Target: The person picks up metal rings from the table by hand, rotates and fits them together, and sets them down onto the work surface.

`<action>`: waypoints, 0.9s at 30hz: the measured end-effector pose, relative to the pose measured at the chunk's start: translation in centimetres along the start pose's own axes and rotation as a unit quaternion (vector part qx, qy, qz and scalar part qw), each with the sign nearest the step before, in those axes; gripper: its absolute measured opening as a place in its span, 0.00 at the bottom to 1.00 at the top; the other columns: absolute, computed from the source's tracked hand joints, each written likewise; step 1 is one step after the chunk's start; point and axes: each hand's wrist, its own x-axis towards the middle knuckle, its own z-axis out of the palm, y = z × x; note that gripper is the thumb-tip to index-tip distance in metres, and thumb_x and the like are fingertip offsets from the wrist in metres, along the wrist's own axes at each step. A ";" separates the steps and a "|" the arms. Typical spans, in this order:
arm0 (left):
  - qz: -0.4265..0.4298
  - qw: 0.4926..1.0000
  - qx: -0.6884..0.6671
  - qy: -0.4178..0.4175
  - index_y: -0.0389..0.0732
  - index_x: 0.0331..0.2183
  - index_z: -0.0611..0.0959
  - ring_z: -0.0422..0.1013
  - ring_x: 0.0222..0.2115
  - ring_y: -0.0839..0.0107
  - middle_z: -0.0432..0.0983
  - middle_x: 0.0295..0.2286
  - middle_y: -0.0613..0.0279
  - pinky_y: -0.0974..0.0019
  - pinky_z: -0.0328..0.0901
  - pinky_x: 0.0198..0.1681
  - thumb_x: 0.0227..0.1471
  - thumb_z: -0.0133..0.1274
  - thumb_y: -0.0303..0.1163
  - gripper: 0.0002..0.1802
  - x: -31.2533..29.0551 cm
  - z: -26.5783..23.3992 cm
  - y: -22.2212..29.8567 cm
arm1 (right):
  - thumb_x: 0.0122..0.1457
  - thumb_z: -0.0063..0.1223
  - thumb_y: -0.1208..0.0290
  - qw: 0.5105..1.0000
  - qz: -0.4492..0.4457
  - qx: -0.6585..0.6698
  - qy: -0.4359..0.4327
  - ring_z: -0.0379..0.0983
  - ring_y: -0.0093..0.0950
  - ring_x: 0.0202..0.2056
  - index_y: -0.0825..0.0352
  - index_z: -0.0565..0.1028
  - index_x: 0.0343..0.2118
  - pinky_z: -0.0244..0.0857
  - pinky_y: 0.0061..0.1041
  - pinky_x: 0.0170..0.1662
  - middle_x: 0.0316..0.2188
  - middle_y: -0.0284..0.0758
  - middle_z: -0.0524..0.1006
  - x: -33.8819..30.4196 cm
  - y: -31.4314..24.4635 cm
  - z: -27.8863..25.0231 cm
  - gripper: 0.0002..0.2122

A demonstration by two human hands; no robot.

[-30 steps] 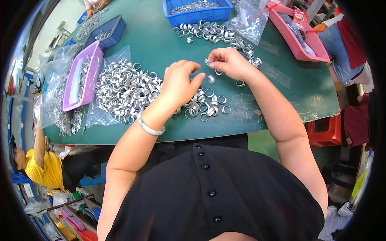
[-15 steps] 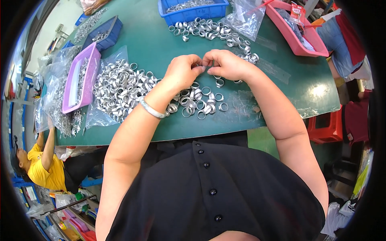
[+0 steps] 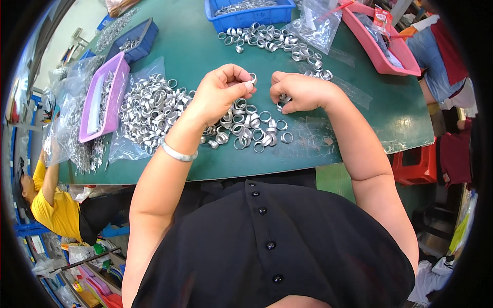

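Observation:
Between thumb and fingertips, my left hand [image 3: 221,95] pinches a small silver metal ring [image 3: 253,78], held just above the green table [image 3: 187,43]. My right hand [image 3: 308,93] is bent downward with curled fingers, closed on another metal ring [image 3: 281,104] at the tabletop; the fingers partly cover it. Loose rings [image 3: 251,123] lie below and between the hands. To the left, a large heap of similar rings [image 3: 151,110] rests on a clear plastic sheet, partly behind my left forearm.
More rings [image 3: 272,38] trail below a blue bin [image 3: 249,19] at the back. A clear bag [image 3: 316,25] and pink tray [image 3: 380,56] stand right. On the left are a purple tray [image 3: 105,97] and a dark blue bin [image 3: 134,43]. A person in yellow [image 3: 56,210] works at far left.
My hands, fingertips together half a second ago, have come apart. The left moved left with a ring; the right dropped toward the table and closed on a ring lying there.

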 end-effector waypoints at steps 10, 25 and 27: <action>0.071 0.989 -0.128 0.017 0.36 0.35 0.71 0.66 0.31 0.77 0.68 0.30 0.64 0.73 0.64 0.37 0.44 0.52 0.21 0.12 -2.6 1.0 -0.1 | 0.40 0.55 0.72 0.998 0.053 0.021 0.038 0.66 0.37 0.33 0.70 0.70 0.26 0.61 0.30 0.36 0.30 0.41 0.68 0.6 -0.1 -0.1 0.10; 0.061 0.983 -0.167 0.035 0.33 0.44 0.66 0.67 0.31 0.77 0.68 0.31 0.63 0.75 0.64 0.36 0.44 0.50 0.19 0.22 -3.9 1.8 0.3 | 0.42 0.53 0.73 0.991 0.028 0.094 0.091 0.68 0.28 0.27 0.70 0.70 0.27 0.62 0.25 0.28 0.26 0.38 0.70 0.5 -0.1 0.0 0.09; 0.035 0.981 -0.187 0.033 0.33 0.43 0.68 0.67 0.29 0.77 0.68 0.31 0.64 0.76 0.64 0.35 0.45 0.50 0.20 0.20 -4.0 1.8 0.3 | 0.44 0.54 0.73 0.932 0.098 0.345 0.042 0.66 0.20 0.22 0.70 0.70 0.27 0.60 0.19 0.22 0.23 0.34 0.70 0.5 -0.3 -0.4 0.08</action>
